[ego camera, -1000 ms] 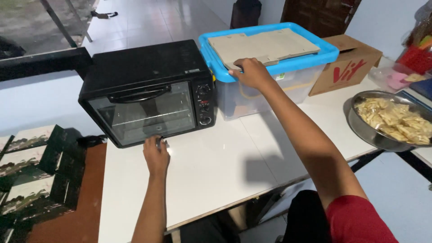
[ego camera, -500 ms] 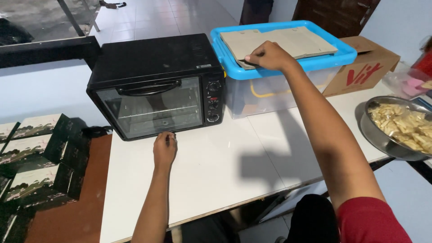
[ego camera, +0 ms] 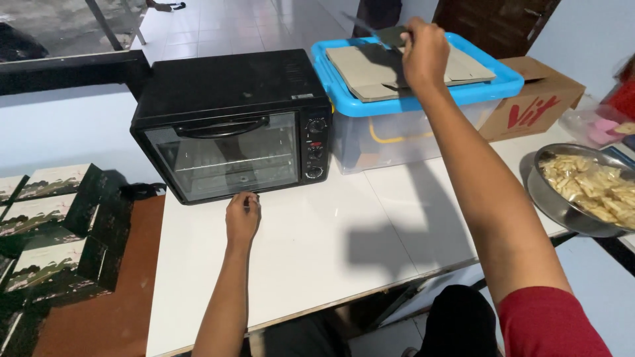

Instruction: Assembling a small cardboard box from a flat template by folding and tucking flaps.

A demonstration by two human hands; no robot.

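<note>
Nearest, the left hand [ego camera: 243,217] rests on the white bench [ego camera: 344,244], fingers curled loosely and holding nothing, just before the one black toaster oven [ego camera: 228,125]; open bench lies to its right. Beyond, the right hand [ego camera: 424,53] pinches one dark flat piece [ego camera: 391,34] above the cardboard sheets [ego camera: 370,69] on the blue-lidded clear tub [ego camera: 417,112].

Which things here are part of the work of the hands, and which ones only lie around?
In use:
- right hand, lifting a flat dark piece
- cardboard sheets on the blue-lidded plastic box
- left hand on the white table, beside the black oven

Lying about:
- metal bowl of snacks
- brown carton
- dark green boxes
</note>
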